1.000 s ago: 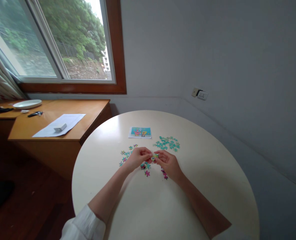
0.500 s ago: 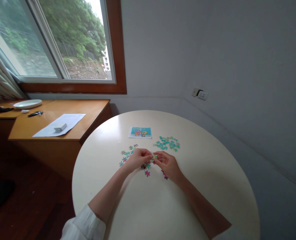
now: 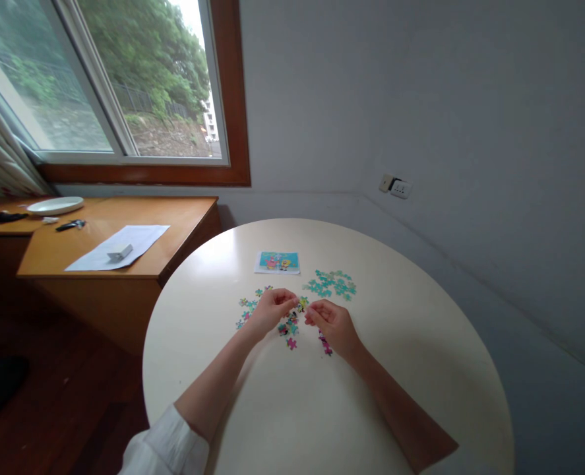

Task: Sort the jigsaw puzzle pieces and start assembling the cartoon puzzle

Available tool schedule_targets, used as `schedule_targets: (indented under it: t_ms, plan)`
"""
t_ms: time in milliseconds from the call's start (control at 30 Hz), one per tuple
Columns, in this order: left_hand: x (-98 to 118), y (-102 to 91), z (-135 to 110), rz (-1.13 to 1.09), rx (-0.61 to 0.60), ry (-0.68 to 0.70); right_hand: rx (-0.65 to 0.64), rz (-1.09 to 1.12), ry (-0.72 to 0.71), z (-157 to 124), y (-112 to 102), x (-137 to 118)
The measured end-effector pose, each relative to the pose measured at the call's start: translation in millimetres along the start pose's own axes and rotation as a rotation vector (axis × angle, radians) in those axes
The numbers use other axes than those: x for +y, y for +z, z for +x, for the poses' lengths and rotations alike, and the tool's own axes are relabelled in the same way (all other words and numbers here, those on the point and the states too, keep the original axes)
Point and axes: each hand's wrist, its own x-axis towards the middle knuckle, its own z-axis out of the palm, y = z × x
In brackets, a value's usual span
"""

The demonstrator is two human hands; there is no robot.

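My left hand (image 3: pixel 274 309) is pinched at the thumb and fingertips, right by a yellow-green puzzle piece (image 3: pixel 303 304) that seems to be in its grip. Close by on the right, my right hand (image 3: pixel 330 319) has its thumb pressed against curled fingers; whatever lies between them is hidden. Beneath and between the hands are mixed puzzle pieces (image 3: pixel 288 328), with a pink piece (image 3: pixel 291 344) nearest me. Magenta pieces (image 3: pixel 326 347) lie below my right hand. Partly behind my left hand, more loose pieces (image 3: pixel 248 307) are spread out.
A picture card (image 3: pixel 279 262) with two cartoon figures lies beyond my hands on the round white table (image 3: pixel 292 409). Right of it sits a cluster of teal pieces (image 3: pixel 332 284). On the left, a wooden desk (image 3: pixel 183 224) bears paper, a small white box (image 3: pixel 119 252) and a white plate (image 3: pixel 55 206).
My hands have drawn slightly apart, the left one shifting a little up and left. The yellow-green piece and the mixed pieces between the hands show more plainly.
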Motion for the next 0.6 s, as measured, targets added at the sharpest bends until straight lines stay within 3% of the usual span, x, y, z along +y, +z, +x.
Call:
schedule_targets:
  t_ms: [600]
  plan:
    - [-0.5, 2.8, -0.9, -0.018, -0.020, -0.016, -0.038, -0.001, 0.001, -0.8, -0.7, -0.9]
